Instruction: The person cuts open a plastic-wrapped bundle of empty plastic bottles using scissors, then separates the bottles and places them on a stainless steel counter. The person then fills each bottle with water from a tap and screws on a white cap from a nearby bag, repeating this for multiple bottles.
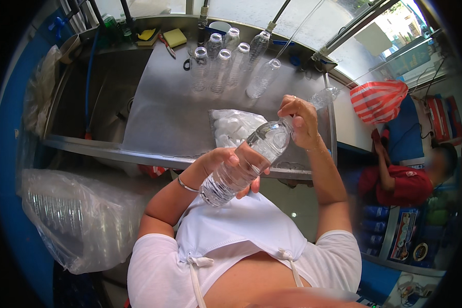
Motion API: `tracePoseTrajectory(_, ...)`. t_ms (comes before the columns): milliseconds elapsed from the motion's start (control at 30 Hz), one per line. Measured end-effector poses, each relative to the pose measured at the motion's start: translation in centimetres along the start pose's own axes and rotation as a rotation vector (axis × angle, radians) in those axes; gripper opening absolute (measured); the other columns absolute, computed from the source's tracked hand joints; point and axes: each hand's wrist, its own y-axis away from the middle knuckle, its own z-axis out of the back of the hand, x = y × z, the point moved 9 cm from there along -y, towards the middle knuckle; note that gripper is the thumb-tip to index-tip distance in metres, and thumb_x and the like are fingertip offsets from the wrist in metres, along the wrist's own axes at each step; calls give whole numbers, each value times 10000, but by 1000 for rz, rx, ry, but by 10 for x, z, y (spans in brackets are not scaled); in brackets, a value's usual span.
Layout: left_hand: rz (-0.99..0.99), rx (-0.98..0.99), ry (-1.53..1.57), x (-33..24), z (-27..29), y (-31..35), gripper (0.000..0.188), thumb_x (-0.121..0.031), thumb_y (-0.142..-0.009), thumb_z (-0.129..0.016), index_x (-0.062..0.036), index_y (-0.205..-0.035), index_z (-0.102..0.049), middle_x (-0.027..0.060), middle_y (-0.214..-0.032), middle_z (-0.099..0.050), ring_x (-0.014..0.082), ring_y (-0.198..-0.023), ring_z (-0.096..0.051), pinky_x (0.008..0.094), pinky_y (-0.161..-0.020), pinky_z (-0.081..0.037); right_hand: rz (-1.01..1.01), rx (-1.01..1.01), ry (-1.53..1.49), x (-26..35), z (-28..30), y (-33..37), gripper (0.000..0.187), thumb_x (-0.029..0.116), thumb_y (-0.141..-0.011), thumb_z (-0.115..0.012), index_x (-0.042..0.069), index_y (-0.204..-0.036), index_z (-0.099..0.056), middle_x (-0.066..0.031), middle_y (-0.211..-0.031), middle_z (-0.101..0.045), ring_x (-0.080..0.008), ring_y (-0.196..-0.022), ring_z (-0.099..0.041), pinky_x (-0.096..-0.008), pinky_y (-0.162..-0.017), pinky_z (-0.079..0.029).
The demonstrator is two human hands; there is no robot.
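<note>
**Clear bottle (pixel 269 139) held tilted before a steel counter (pixel 164 102)**

A wide, rounded view looks down on a steel counter below a bright window (pixel 241 10). A dark sink (pixel 105 82) fills its left end, with a blue hose (pixel 90 77) hanging in it. Along the back are a yellow sponge (pixel 175 38) and seven open clear bottles (pixel 220 72) standing close together. At the near edge sits a clear bag (pixel 236 117) of small white pieces. On the right are a red-and-white striped bag (pixel 377 102) and, beyond the counter, a person in a red shirt (pixel 406 186). At lower left, a big plastic sack (pixel 82 220) bulges beside the wearer, who has a white apron (pixel 236 218).

The bottle is in front of the wearer's chest, near the counter's edge, base toward lower left, neck toward upper right. The left hand (pixel 222 160), below a silver bangle (pixel 187 185), wraps the bottle's body, palm up. The right hand (pixel 300 122) is bent at the wrist, its fingers curled closely around the neck.
</note>
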Motion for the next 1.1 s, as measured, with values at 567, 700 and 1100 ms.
tracePoseTrajectory(567, 25, -817, -1273, -43, 43, 1, 548, -243, -707, -805, 22, -1111, -548, 170, -949, -717, 202, -896, -691, 328, -791, -534, -431, 32, 228, -39, 11, 44, 291, 249, -1013, -480, 20, -833, -483, -161, -601, -458, -326, -531, -451, -385, -540, -407)
tracePoseTrajectory(700, -184, -844, -1515, -38, 36, -31, 704, -277, -741, -825, 22, -1262, -458, 226, -1058, -674, 283, -875, -705, 343, -800, -542, -561, 65, 315, -31, 35, 55, 258, 265, -991, -530, 39, -866, -542, -150, -588, -482, -317, -518, -483, -391, -537, -409)
tracePoseTrajectory(1100, -254, -997, -1781, -60, 56, 22, 398, -152, -834, -707, -28, -1204, -625, 208, -1325, -523, 382, -1232, -514, 408, -1024, -431, -828, -229, 1221, -133, 257, 179, 447, 481, -952, -548, 41, -928, -622, -229, -797, -665, -424, -772, -658, -495, -684, -498)
